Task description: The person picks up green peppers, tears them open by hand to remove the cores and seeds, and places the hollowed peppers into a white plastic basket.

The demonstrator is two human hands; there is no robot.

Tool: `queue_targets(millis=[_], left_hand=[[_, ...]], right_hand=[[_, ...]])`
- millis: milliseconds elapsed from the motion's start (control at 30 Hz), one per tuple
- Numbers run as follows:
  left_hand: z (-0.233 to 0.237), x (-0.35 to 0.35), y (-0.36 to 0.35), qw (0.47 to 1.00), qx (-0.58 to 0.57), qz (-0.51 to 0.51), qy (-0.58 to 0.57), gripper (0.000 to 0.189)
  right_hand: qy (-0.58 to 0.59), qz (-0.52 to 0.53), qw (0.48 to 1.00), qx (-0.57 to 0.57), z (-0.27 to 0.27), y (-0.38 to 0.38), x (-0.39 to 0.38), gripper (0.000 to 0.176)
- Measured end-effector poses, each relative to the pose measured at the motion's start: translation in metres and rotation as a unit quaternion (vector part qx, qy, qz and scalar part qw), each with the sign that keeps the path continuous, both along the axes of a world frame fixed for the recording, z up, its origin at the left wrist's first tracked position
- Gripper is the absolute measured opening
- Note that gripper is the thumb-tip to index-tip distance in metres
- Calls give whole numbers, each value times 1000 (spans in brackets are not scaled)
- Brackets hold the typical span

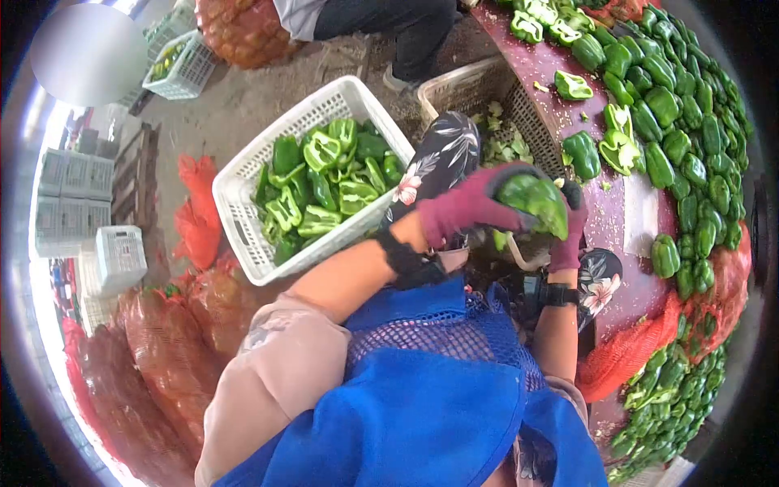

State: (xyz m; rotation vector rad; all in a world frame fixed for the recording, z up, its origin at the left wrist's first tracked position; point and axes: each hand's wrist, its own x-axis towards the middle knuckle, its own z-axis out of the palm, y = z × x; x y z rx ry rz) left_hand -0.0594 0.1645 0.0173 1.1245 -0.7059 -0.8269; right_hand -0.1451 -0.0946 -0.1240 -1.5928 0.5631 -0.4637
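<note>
A green bell pepper [529, 199] is held up over my lap, gripped from both sides. My left hand [475, 203], in a maroon glove with dark fingertips, wraps around its left side. On the pepper's right side my right hand [572, 215], gloved the same way, closes against it; whether these fingers also hold a small tool is hidden. Below and left of the hands stands a white plastic crate [235, 231] with cut, hollowed green peppers [324, 174] inside. Behind the held pepper, a beige crate [454, 85] contains green scraps [510, 146].
Along the right runs a reddish table [540, 49] strewn with seeds, bearing a large pile of whole peppers [690, 138] and some cut ones [618, 142]. Red mesh sacks [166, 349] stand at lower left, near stacked crates [73, 195]. Another person's leg [414, 40] is at the top.
</note>
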Motion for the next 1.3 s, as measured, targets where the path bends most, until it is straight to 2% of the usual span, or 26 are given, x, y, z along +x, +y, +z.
queue_targets(millis=[67,133,200,233,267,333,367,400,433,500,533,567,600,667,733,800,867,933,1000,1100,1133,1200,1267,1300], left_hand=[[26,8,46,998,16,61,-26,69],[44,23,96,988,52,141,33,69],[23,46,152,941,197,267,-68,73],[13,55,181,865,377,278,-177,78],[3,62,208,745,540,276,-279,82],[-37,70,249,584,754,135,-269,85],[-69,74,266,584,754,143,-263,92],[-89,77,277,585,755,150,-256,98],[-88,80,266,619,723,201,-229,94],[-102,98,233,549,733,130,-379,85],[-126,107,224,588,667,140,-436,77],[-153,122,209,600,601,158,-504,74],[-160,137,186,601,598,123,-516,69],[-196,174,162,535,652,60,-534,62],[-244,209,152,452,727,9,-517,54],[-270,221,187,409,756,201,-470,51],[-169,214,224,533,780,152,-291,57],[-164,202,282,504,814,121,-264,65],[-156,168,320,487,813,60,-312,68],[-144,116,348,519,808,177,-214,76],[-147,98,365,530,792,228,-200,78],[-149,63,405,565,787,228,-94,85],[-152,35,432,562,806,101,-157,93],[-149,28,423,559,806,112,-161,96]], right_hand=[[52,5,999,-14,11,11,-4,32],[77,14,996,-31,4,17,-1,32],[89,21,994,-62,-20,4,-5,32],[97,-1,993,-65,-12,15,-6,31],[121,-3,992,-36,-6,19,-5,30],[164,-5,986,19,3,26,-2,30],[116,11,993,-27,1,29,-2,27],[127,13,992,-9,-4,30,-5,26],[139,16,990,9,-9,27,-8,25],[154,25,988,9,-12,25,-9,24],[158,32,987,-8,-11,26,-9,24],[164,38,985,-26,-12,28,-8,24],[163,49,985,-37,-13,29,-11,23],[161,63,983,-62,-17,26,-11,23],[167,55,984,-40,-25,20,-6,23],[167,42,985,-17,-32,17,-17,24],[195,44,980,-2,-35,16,-14,24],[203,53,978,18,-36,12,-14,25],[180,59,981,45,-44,6,-12,27],[211,36,975,-58,-67,-18,-20,30],[202,38,977,-50,-61,-18,-21,30],[180,40,982,-27,-49,-4,-16,31],[195,34,977,-77,-54,8,-11,34],[209,12,971,-114,-46,9,-14,35]])
